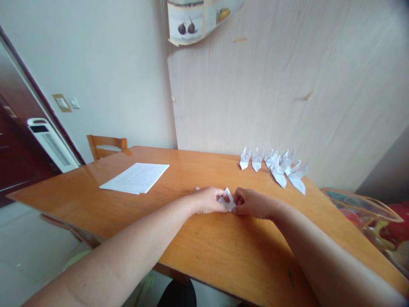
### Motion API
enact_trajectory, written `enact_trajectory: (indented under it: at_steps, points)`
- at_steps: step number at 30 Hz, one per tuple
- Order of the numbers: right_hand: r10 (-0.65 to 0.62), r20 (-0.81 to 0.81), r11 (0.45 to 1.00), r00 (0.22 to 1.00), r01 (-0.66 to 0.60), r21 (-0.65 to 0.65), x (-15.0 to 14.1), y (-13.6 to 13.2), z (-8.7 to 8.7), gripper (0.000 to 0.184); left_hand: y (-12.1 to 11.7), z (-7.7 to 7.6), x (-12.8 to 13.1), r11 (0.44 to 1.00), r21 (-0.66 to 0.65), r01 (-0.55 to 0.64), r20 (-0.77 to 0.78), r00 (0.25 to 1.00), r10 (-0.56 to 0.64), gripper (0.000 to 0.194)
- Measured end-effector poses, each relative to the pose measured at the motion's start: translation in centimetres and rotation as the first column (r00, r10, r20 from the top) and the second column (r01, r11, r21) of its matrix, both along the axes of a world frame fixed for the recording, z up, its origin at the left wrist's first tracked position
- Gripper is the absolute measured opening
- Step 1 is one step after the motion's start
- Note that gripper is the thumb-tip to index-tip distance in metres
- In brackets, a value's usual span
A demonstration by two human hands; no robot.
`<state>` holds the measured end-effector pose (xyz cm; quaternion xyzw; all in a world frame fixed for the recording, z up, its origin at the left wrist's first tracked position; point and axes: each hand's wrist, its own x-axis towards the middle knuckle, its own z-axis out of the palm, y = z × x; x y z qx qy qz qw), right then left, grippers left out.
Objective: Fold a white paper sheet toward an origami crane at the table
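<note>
A small piece of folded white paper [228,200] lies low over the table between my hands, one corner pointing away from me. My left hand [209,200] grips its left side, with thumb and fingers closed on it. From the right, my right hand [252,202] pinches the paper's right edge, its fingers curled in. Part of the paper is hidden behind the fingers. Beyond my right hand stand several folded white paper figures [279,172] with pointed tips, grouped near the table's back right edge.
A stack of printed sheets [136,178] lies on the wooden table [191,166] at the left. Behind it is a wooden chair [108,141]. The wall [255,98] borders the table's far edge. A clear plastic bag [364,213] sits beyond the right edge.
</note>
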<state>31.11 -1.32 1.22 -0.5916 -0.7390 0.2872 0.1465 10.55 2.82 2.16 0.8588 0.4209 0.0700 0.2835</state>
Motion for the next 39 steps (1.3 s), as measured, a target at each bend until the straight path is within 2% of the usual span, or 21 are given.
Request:
enact_trajectory:
  at_steps: [4, 12, 19, 27, 33, 39]
  points:
    - [-0.01, 0.011, 1.0, 1.0, 0.01, 0.011, -0.3, -0.1, 0.2, 0.021, 0.2, -0.7, 0.2, 0.999, -0.039, -0.016, 0.039, 0.999, 0.018, 0.036]
    - [-0.023, 0.014, 1.0, 1.0, 0.023, 0.005, -0.5, -0.3, 0.5, 0.019, 0.3, -0.2, 0.5, 0.996, -0.081, -0.035, 0.061, 0.997, 0.04, 0.034]
    - [-0.024, 0.001, 1.0, 1.0, 0.024, -0.008, -0.4, -0.2, 0.4, 0.025, 0.4, -0.6, 0.8, 0.986, -0.161, -0.038, 0.125, 0.99, 0.059, 0.036]
    - [-0.044, 0.006, 0.999, 0.999, 0.044, 0.0, -0.5, -0.4, 0.5, 0.025, 1.2, -0.8, 0.5, 0.959, -0.282, 0.032, 0.2, 0.979, 0.026, 0.036]
    - [-0.045, -0.006, 0.999, 0.999, 0.045, -0.005, -0.4, -0.6, 0.6, 0.025, 1.1, -0.2, 0.0, 0.933, -0.348, 0.092, 0.228, 0.974, -0.011, 0.041]
    - [-0.042, -0.017, 0.999, 0.999, 0.042, -0.016, -0.3, -0.5, 0.4, 0.023, 1.1, 0.7, -0.7, 0.936, -0.337, 0.102, 0.16, 0.986, -0.049, 0.05]
